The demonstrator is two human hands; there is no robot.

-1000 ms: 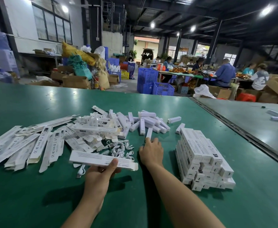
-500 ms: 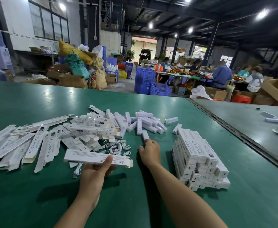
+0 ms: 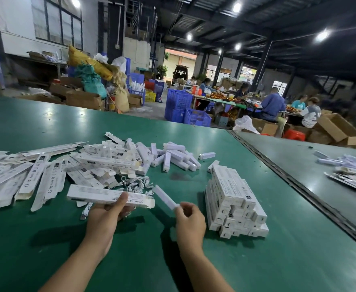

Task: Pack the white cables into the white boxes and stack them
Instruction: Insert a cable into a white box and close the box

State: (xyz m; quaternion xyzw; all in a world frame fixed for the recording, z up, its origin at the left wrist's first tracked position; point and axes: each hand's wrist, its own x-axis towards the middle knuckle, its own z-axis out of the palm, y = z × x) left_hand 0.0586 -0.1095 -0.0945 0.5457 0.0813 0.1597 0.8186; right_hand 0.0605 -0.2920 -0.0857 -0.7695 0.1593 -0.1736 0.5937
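Grip, left hand [image 3: 107,218]: clasps long white box [image 3: 101,194] level | right hand [image 3: 190,220]: pinches slim white piece [image 3: 164,196]

Both bare forearms reach in from the near edge of the bench [image 3: 299,260], angled slightly toward each other. The left forearm [image 3: 71,268] rises to the left hand [image 3: 107,218], held just above the surface. Its thumb [image 3: 121,200] lies across the top of a long white box [image 3: 101,194], with the fingers curled beneath. The right forearm [image 3: 206,272] leads to the right hand [image 3: 190,221], back toward the camera and slightly blurred. Its fingertips pinch the near end of a slim white piece [image 3: 164,196]. The hands are near each other but apart.
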